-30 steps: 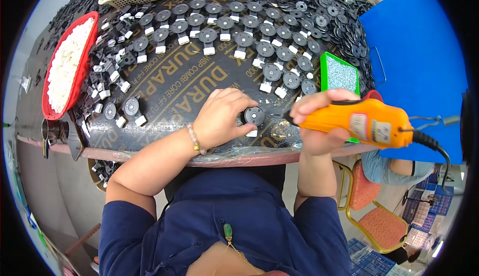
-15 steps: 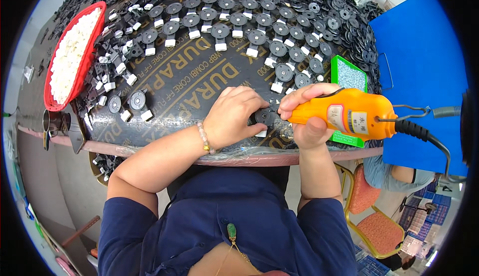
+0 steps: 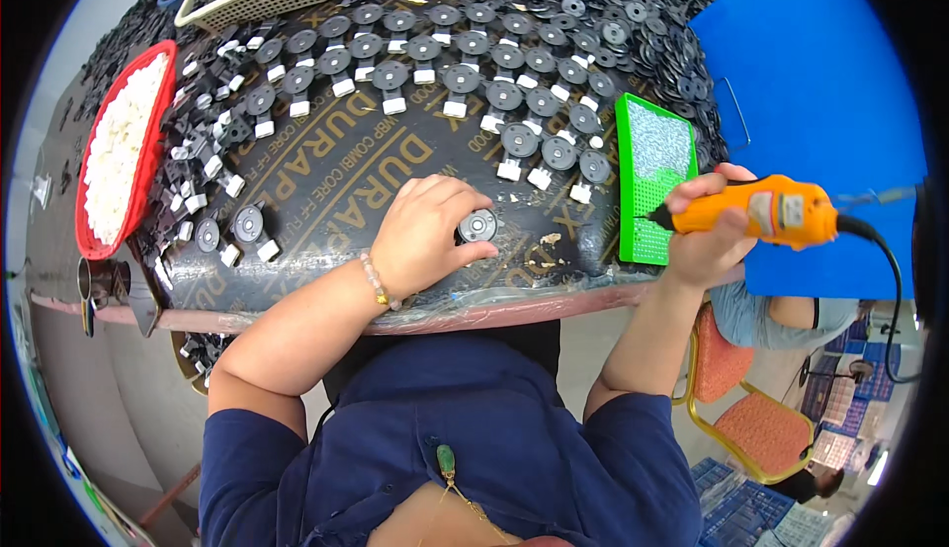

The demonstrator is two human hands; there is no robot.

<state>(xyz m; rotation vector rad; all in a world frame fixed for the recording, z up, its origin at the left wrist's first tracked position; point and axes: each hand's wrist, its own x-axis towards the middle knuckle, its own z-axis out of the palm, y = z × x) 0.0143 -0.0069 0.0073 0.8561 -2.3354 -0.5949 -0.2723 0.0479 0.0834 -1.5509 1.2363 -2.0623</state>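
Note:
My left hand [image 3: 423,236] rests on the dark table, thumb and forefinger closed around a small black round part [image 3: 478,227] with a silvery centre. In my right hand [image 3: 704,253] is an orange electric screwdriver [image 3: 751,211], its black tip pointing left, above the lower part of a green tray [image 3: 626,191]. Small silvery pieces, probably screws, fill the tray's upper part. Beyond my hands, several black disc assemblies [image 3: 519,140] with white end pieces lie in curved rows. Two similar disc assemblies [image 3: 248,223] lie to the left.
At the left stands a red basket [image 3: 166,102] of white pieces. A beige basket [image 3: 267,5] of black parts sits at the back left, with heaped black parts [image 3: 633,13] at the back right. A blue panel [image 3: 820,122] stands at the right, near a red chair [image 3: 756,433].
My right hand has moved right with the screwdriver, away from the round part to the green tray. My left hand still holds the part, now with more of its top showing.

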